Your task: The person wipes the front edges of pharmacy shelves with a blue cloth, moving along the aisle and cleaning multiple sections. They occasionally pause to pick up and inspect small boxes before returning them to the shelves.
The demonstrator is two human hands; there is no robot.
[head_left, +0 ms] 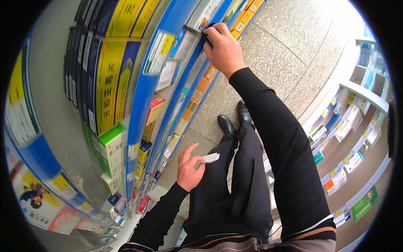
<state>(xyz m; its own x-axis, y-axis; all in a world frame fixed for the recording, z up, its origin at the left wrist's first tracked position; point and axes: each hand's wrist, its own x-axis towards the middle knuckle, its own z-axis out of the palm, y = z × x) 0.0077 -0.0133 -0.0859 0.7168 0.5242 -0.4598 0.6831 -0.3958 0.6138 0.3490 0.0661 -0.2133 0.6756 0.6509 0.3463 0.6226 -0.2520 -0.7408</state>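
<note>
My left hand (191, 169) is closed, with a small stack of white paper slips (211, 158) pinched between thumb and fingers, above my left thigh. Up at the shelf's front edge, my right hand (225, 48) curls its fingers over a dark blue cloth-like piece (207, 37). The fingers partly cover it, so its exact kind does not show. It rests against the blue shelf edge strip (194, 63), close to a white box (203, 17) and a grey-white box (187, 45). Orange boxes (200, 90) stand on a lower shelf beneath my right hand.
Yellow and dark blue boxes (110, 84) are stacked on the upper left shelf, with a green-white box (112, 151) by them. A price label (159, 52) sits on that shelf's edge. Speckled floor tiles (285, 46) lie below; another stocked shelf unit (361, 94) stands at right.
</note>
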